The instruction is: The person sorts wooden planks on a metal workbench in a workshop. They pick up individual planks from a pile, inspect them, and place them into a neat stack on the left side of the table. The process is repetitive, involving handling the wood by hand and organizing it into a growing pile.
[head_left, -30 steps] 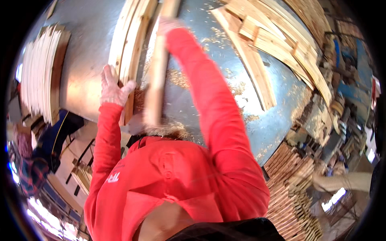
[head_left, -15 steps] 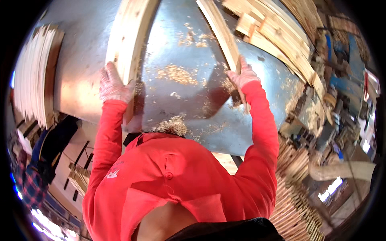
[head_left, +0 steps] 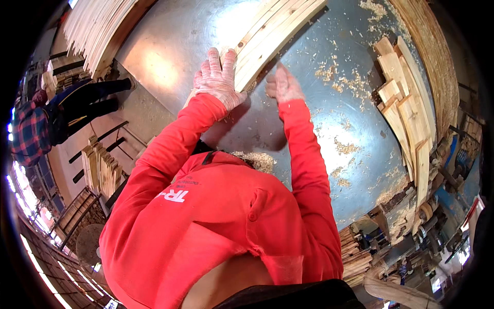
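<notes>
Several pale wooden boards (head_left: 280, 38) lie side by side on the metal table (head_left: 334, 206), running up past the top edge of the view. My left hand (head_left: 216, 82), in a whitish knit glove, rests at their near end with its fingers stretched and spread. Just right of the boards' near corner is my right hand (head_left: 285, 86), gloved too and slightly blurred. Its fingers point away from me and it holds nothing that I can see; a small gap separates it from the boards.
Upper left stands a thick stack of boards (head_left: 105, 31). Offcuts and short boards (head_left: 406, 103) lie piled at the right, beside a long wooden plank (head_left: 432, 56). Wood shavings (head_left: 345, 77) are scattered over the table. A person in a plaid shirt (head_left: 31, 129) is at the far left.
The view has swung to the right. My right hand has let go of its narrow board, which now seems to lie against the others. Both hands are closer together at the boards' near end.
</notes>
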`<state>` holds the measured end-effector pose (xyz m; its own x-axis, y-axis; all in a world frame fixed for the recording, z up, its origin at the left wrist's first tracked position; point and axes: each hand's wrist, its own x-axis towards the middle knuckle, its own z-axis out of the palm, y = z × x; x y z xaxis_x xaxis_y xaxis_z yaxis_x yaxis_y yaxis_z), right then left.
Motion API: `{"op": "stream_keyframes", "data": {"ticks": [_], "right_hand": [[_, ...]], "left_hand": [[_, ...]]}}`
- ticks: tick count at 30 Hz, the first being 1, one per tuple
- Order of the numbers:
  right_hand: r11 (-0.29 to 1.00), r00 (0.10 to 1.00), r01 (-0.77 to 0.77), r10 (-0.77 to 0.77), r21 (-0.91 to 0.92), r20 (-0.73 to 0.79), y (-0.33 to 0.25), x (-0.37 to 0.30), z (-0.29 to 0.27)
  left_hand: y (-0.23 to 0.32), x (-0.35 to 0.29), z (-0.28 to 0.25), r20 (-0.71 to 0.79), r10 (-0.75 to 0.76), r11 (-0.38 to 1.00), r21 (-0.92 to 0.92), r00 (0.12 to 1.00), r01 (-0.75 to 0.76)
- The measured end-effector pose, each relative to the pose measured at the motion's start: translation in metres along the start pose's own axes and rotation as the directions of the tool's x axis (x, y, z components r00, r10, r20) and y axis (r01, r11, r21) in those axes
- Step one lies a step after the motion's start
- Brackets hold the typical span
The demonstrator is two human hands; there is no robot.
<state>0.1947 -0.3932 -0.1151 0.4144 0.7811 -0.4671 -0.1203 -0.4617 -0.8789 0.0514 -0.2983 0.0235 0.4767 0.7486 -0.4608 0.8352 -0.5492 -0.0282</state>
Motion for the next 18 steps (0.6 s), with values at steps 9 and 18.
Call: {"op": "stream_keyframes", "data": {"ticks": [9,18], "right_hand": [[0.944,0.985,-0.125,0.155,0.307,-0.078,0.054,-0.008,0.098],[0.749,0.987,0.158,-0.146,0.644,-0.071,-0.111,-0.047,0.106]], "left_hand": [[-0.09,0.056,0.021,-0.06,0.514,-0.326,-0.936,0.856,0.13],[-0.095,0.084,0.116,0.016,0.397,-0.891,-0.235,0.918,0.389]]}}
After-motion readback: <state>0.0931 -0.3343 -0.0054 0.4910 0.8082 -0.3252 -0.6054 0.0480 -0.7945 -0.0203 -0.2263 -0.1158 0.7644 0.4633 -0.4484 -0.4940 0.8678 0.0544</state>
